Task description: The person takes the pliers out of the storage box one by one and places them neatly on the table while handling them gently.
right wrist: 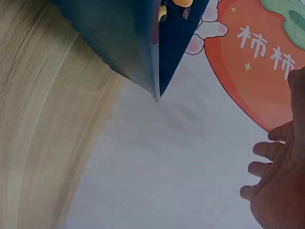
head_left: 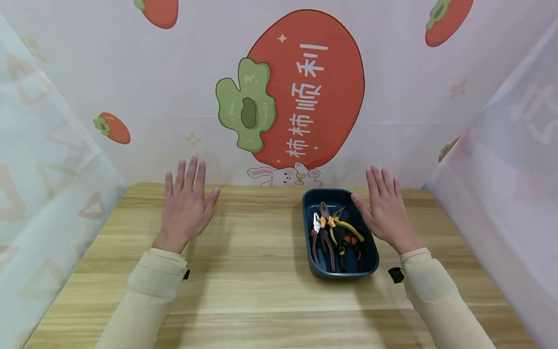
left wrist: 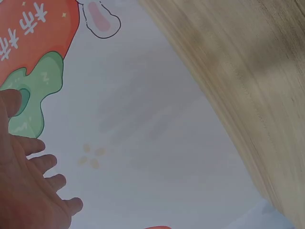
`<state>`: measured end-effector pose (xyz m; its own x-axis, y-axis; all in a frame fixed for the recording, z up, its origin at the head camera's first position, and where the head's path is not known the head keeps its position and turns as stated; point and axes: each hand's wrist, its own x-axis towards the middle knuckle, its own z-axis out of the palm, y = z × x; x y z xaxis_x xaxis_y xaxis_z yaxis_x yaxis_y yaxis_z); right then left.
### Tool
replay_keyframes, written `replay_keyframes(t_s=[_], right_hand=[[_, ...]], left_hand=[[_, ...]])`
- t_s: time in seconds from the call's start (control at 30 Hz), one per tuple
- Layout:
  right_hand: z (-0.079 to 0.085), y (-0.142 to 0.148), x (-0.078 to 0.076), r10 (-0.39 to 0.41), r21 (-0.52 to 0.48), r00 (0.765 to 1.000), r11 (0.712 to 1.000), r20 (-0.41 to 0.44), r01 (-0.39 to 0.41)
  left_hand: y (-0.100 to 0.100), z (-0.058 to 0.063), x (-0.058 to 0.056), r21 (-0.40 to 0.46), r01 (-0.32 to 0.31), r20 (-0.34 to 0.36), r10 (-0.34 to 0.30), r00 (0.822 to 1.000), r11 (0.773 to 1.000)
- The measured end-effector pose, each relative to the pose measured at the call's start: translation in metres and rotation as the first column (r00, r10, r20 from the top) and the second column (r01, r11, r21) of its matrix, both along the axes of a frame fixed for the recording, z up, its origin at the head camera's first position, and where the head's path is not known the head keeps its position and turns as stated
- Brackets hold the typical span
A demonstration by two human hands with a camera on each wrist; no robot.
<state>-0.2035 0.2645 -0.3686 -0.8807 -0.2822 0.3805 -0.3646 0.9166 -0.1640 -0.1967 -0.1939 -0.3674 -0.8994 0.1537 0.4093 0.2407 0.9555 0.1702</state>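
Note:
My left hand is held up above the left part of the table, its fingers straight and slightly spread, with nothing in it. On the right, my right hand is raised in the same way beside a dark blue bin, the thumb overlapping the bin's right rim in the head view. Several pliers lie inside: a pair with red and black handles, one with yellow handles and others partly hidden beneath. In the right wrist view the bin appears at the top, near the empty right hand.
The wooden table is bounded at the back by a white cloth printed with persimmons. Patterned cloth sides stand on the left and right. Dark straps or devices show at both wrists.

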Motion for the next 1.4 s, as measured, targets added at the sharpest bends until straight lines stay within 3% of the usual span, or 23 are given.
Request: replay_keyframes(t_s=[0.17,0.4,0.73,1.07,1.4], right_hand=[[0.001,0.0,0.006,0.006,-0.056,1.0,0.998,0.019,-0.005],[-0.001,0.001,0.013,-0.018,-0.086,0.992,0.996,0.124,0.029],[-0.005,0.005,0.02,-0.05,-0.077,0.979,0.995,0.197,0.067],[-0.016,0.013,0.023,-0.073,-0.019,0.982,0.997,0.174,0.078],[-0.026,0.019,0.031,-0.15,0.024,0.951,0.989,0.269,0.149]], left_hand=[[0.002,0.0,0.001,0.046,0.022,-0.06,-0.019,0.998,0.999],[0.005,-0.002,0.004,0.065,0.058,-0.127,-0.05,0.991,0.996],[0.013,-0.005,0.009,0.028,0.084,-0.101,-0.081,0.992,0.996],[0.017,-0.011,0.013,0.044,0.096,-0.044,-0.094,0.995,0.994],[0.025,-0.022,0.015,0.084,0.138,-0.034,-0.136,0.99,0.987]])
